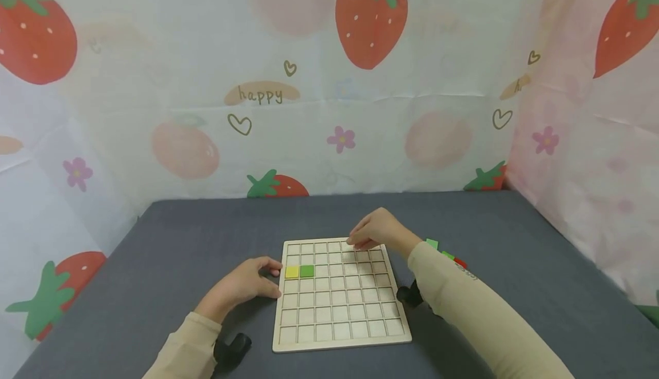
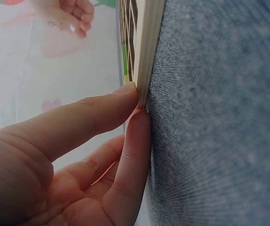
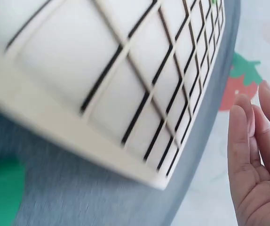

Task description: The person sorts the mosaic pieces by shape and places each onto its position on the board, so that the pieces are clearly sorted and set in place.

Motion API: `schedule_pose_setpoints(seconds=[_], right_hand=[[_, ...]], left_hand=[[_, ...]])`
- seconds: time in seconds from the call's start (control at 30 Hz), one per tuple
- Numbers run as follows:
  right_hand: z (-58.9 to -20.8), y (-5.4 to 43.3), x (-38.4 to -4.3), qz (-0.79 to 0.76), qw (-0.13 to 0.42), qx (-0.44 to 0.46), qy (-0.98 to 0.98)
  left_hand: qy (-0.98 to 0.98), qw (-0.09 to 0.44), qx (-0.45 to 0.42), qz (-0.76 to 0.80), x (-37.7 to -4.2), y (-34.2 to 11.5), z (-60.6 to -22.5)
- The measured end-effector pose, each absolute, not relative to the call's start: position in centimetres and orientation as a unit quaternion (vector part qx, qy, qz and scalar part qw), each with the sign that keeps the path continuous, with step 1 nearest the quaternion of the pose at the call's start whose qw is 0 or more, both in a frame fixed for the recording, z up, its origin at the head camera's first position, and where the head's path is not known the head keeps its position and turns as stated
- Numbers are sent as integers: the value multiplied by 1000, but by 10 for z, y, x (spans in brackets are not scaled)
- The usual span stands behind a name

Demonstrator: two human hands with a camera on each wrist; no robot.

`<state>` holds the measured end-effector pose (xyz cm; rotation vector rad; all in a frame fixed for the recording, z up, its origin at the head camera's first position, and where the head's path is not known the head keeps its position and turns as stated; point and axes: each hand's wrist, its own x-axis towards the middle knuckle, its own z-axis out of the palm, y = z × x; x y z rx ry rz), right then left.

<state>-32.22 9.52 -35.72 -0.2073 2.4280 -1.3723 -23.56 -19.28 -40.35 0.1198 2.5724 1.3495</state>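
Note:
A pale wooden grid board lies flat on the dark table. Two square tiles, one yellow and one green, sit side by side in cells near its left edge. My left hand rests beside that edge, thumb and fingers spread along it; the left wrist view shows fingertips against the board's side. Over the far right corner hovers my right hand, fingers lightly bent and pointing down-left. In the right wrist view a gap shows between its thumb and fingers, with no tile visible there.
Right of the board, partly behind the right sleeve, lie loose tiles, including a green tile and a red tile. Black wrist mounts hang under both sleeves. A strawberry-print curtain surrounds the table.

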Motion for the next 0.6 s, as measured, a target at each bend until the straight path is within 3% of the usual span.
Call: schedule_pose_setpoints(seconds=[0.6], right_hand=[[-349,159,-330,-475,152,-51,865]], left_hand=[[880,114,39,459,-239,-194,-406]])
